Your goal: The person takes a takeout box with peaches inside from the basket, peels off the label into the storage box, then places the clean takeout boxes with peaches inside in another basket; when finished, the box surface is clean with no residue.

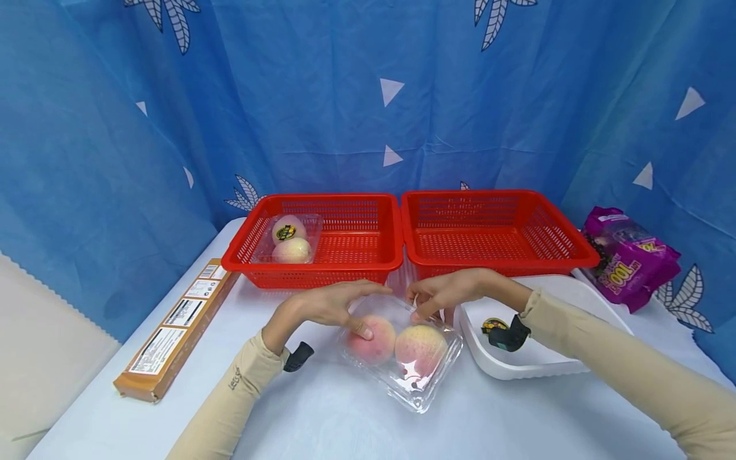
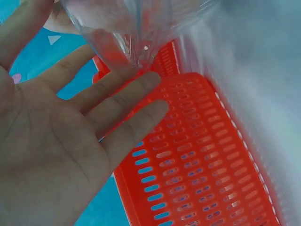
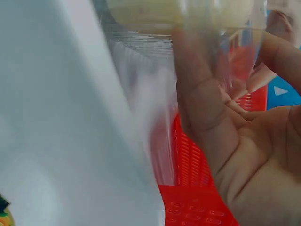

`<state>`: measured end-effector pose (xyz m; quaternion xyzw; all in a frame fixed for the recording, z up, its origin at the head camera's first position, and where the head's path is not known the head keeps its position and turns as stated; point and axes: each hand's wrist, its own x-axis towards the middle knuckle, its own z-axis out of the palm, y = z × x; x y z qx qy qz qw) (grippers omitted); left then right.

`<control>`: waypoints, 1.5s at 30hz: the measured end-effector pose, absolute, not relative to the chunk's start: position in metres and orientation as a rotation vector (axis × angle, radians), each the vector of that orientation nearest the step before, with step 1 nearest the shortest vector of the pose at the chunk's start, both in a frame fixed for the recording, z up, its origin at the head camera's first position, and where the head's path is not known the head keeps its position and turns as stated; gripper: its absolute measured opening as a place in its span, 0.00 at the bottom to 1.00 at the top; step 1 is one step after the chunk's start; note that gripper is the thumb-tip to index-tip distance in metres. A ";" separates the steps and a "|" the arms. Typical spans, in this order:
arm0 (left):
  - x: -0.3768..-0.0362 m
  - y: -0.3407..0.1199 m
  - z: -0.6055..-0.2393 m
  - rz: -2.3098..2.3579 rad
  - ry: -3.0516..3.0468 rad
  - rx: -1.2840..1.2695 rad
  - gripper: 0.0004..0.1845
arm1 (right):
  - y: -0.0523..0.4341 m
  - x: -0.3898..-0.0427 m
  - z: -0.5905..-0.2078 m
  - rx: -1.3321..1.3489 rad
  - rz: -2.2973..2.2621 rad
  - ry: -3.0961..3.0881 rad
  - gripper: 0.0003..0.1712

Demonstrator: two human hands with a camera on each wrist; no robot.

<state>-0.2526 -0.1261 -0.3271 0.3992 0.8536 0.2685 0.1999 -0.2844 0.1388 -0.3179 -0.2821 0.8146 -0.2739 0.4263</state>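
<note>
Your clear clamshell (image 1: 402, 358) sits mid-surface, just in front of the two red baskets (image 1: 322, 246), and open white surface (image 1: 322, 421) stretches from it toward you. To its right, just beside it, is the white tray (image 1: 552, 364); a long brown box (image 1: 175, 329) lies well off along the left edge. The two baskets stand side by side, rims touching, close against the blue curtain (image 1: 322, 115).

Your left hand (image 1: 330, 306) is released, fingers straight, thumb tip pressing on the lid over the left peach (image 1: 374, 342). Your right hand (image 1: 445, 294) pinches the lid's far rim, fingers curled down on the plastic.

The clamshell is glossy, see-through and tilted slightly, one corner pointing toward you. Inside it: two peaches, pink and pale yellow, touching each other.

Count with me: two baskets, two clamshells — the second one (image 1: 290, 239) rests in the left basket with two pale peaches — one tray, one box, one purple bag (image 1: 629, 259) at the far right.
</note>
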 end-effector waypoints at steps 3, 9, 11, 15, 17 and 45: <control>-0.252 -0.126 -0.326 0.776 2.371 1.113 0.42 | 0.143 -0.280 -0.318 -0.700 -0.709 2.051 0.26; -0.255 -0.123 -0.327 0.814 2.370 1.157 0.41 | 0.151 -0.271 -0.320 -0.700 -0.802 2.018 0.26; -0.255 -0.122 -0.327 0.824 2.377 1.180 0.40 | 0.154 -0.268 -0.320 -0.704 -0.842 2.005 0.26; -0.254 -0.120 -0.325 0.868 2.402 1.199 0.37 | 0.156 -0.263 -0.322 -0.716 -0.902 1.996 0.25; -0.253 -0.119 -0.324 0.910 2.425 1.203 0.35 | 0.157 -0.260 -0.323 -0.707 -0.929 1.990 0.25; -0.264 -0.095 -0.334 0.911 3.128 1.150 0.24 | 0.224 -0.228 -0.312 -0.837 -1.280 2.034 0.18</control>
